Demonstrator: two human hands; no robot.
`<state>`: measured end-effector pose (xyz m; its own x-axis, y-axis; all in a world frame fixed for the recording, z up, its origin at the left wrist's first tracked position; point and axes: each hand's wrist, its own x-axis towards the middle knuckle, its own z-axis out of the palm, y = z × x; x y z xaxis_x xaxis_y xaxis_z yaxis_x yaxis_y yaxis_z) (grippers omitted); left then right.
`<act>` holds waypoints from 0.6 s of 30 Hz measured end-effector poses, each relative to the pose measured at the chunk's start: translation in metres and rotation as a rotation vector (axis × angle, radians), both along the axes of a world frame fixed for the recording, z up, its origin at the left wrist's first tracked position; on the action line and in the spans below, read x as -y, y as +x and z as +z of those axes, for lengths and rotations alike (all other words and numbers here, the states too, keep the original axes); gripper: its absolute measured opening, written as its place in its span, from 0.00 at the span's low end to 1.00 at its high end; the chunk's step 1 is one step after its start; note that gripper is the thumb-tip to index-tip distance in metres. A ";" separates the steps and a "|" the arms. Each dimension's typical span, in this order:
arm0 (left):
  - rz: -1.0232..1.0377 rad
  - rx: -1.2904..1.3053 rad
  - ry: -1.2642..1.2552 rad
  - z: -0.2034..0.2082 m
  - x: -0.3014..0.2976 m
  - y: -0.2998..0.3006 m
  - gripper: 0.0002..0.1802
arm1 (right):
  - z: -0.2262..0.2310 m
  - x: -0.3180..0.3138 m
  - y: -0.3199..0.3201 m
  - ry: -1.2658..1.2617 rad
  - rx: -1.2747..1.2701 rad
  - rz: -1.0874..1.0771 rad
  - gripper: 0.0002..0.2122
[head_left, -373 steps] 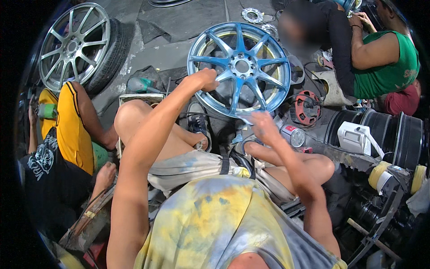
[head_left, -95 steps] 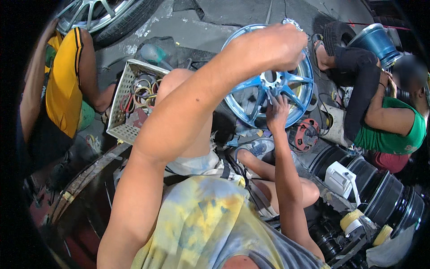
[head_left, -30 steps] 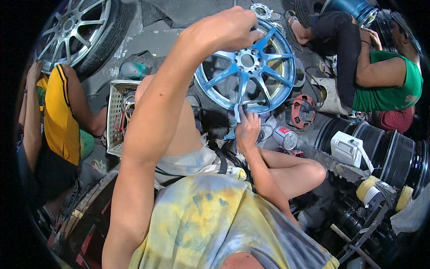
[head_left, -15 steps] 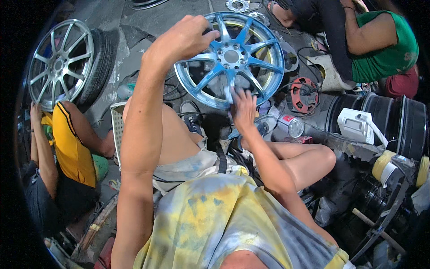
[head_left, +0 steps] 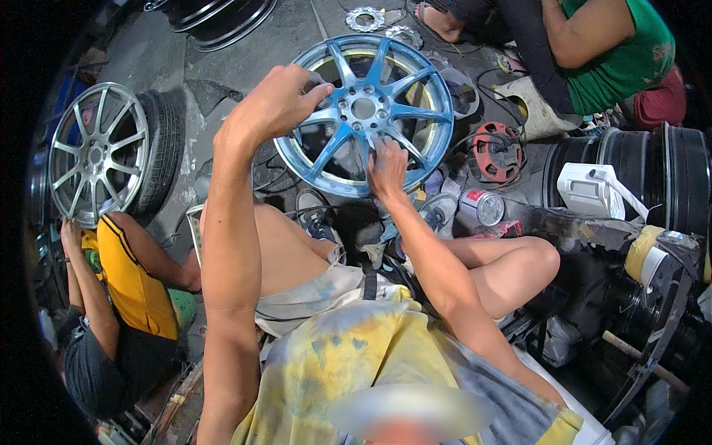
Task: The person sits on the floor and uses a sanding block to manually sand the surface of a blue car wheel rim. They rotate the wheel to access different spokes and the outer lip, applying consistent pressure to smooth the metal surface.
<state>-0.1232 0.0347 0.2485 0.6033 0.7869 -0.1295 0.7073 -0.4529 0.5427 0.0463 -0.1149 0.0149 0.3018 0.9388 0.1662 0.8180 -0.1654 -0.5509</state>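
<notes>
A blue, multi-spoke wheel rim is propped up in front of me, its face worn to bare silver in patches. My left hand grips its left edge, the fingers curled over the outer lip and partly hidden. Against a lower spoke, just below the hub, my right hand is closed with its fingertips pressed down. A small greyish piece seems to lie under those fingertips, but I cannot make out what it is.
At left, a co-worker's hand touches a silver wheel rim beside a tyre. To the right are a red cable reel, a tin can, a white container and black rims. Another person in green sits far right.
My right hand has moved up the lower spoke toward the hub. The left hand keeps its hold on the rim's edge. The whole view has shifted slightly.
</notes>
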 end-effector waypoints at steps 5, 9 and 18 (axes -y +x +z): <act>0.033 -0.014 -0.014 0.009 0.000 0.003 0.20 | 0.011 0.063 -0.011 0.039 -0.098 0.011 0.22; 0.016 -0.041 -0.021 0.001 0.000 0.005 0.20 | -0.001 0.025 -0.005 0.065 -0.012 0.022 0.24; 0.020 -0.049 0.017 -0.002 0.004 0.002 0.20 | 0.005 0.029 -0.007 0.074 -0.138 -0.017 0.19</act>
